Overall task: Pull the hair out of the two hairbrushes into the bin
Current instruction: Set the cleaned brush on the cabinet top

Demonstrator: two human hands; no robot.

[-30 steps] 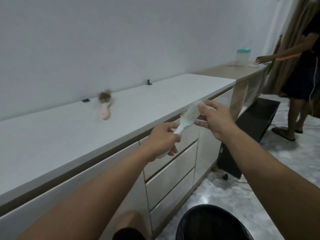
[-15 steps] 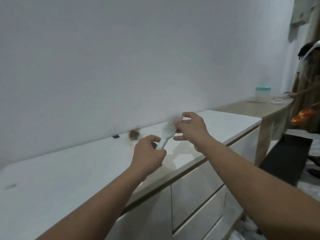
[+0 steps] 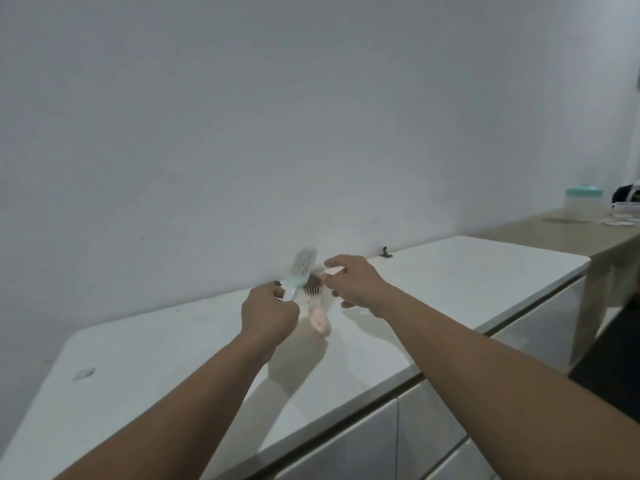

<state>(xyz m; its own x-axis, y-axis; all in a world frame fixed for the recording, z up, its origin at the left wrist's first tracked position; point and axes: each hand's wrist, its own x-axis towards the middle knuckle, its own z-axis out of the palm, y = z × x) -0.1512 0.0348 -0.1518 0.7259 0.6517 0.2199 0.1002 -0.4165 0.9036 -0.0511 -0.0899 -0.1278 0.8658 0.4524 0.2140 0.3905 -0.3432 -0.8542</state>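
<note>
My left hand (image 3: 268, 313) is closed around the handle of a white and mint hairbrush (image 3: 302, 266), which points up and away over the white counter (image 3: 173, 368). Just right of it, a pink hairbrush (image 3: 318, 318) lies on the counter with a clump of brown hair (image 3: 311, 285) in its bristles. Over that brush's head hovers my right hand (image 3: 355, 282), fingers curled and apart, off the white brush. A pale blur shows at its fingertips. The bin is out of view.
The counter runs along a plain wall, with drawer fronts (image 3: 363, 441) below its front edge. A small dark hook (image 3: 386, 252) sits at the wall. Far right, a wooden table (image 3: 568, 233) carries a teal-lidded container (image 3: 583, 202).
My view has risen from the floor and bin to the counter. Both hands moved towards the pink brush. My right hand has come off the white brush's head.
</note>
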